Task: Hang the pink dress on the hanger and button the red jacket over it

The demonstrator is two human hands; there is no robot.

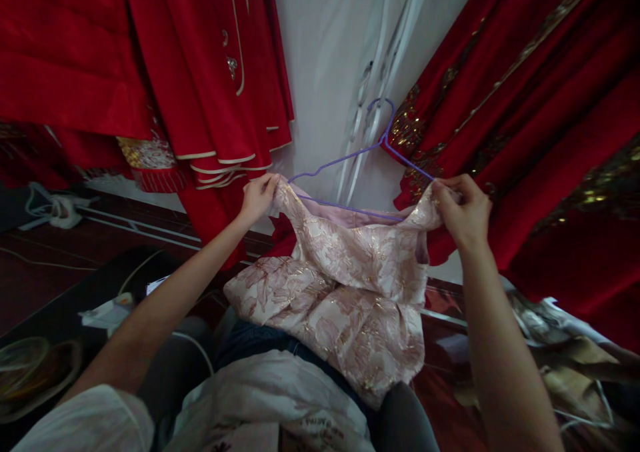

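Observation:
A pale pink dress (pixel 370 259) with a shiny floral pattern hangs on a purple wire hanger (pixel 345 157), its skirt draped over my lap. With fingers pinched, my left hand (pixel 259 197) grips the left shoulder strap close to the end of the hanger. At the opposite strap, my right hand (pixel 463 211) is closed on the fabric where the hanger's other arm enters it. The hanger's hook points up and away from me, in front of a white door. Whether my fingers also press on the hanger wire is hidden by cloth.
Red garments (pixel 215 72) with pale trim hang at the left, and a red, gold-embroidered garment (pixel 540 105) hangs at the right. White cabinet doors (pixel 325 59) stand between them. A glass-like bowl (pixel 40 372) is at lower left; crumpled bags (pixel 565 365) lie at lower right.

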